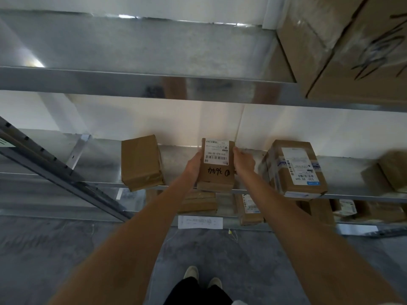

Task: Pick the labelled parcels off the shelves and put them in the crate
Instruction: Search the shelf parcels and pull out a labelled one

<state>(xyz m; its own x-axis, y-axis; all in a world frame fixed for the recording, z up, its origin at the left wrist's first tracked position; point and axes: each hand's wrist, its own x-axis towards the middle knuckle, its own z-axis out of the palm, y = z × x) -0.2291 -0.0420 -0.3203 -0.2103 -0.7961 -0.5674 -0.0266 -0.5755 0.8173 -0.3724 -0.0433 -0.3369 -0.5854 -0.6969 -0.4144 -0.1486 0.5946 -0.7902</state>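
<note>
Both hands, left hand (195, 166) and right hand (243, 160), grip clamped on a labelled cardboard parcel (217, 165) at the metal shelf (99, 159) near edge, open gaps to boxy neighbours either side

The big carton (343, 45) at top right is cut off by the picture's edge, its black writing smeared past reading. The far-right box (394, 170) is blurred and cropped. Parcels on the lower shelf (251, 208) sit half hidden behind the shelf edge and forearms. The held parcel's (217, 164) small label print is illegible
</note>
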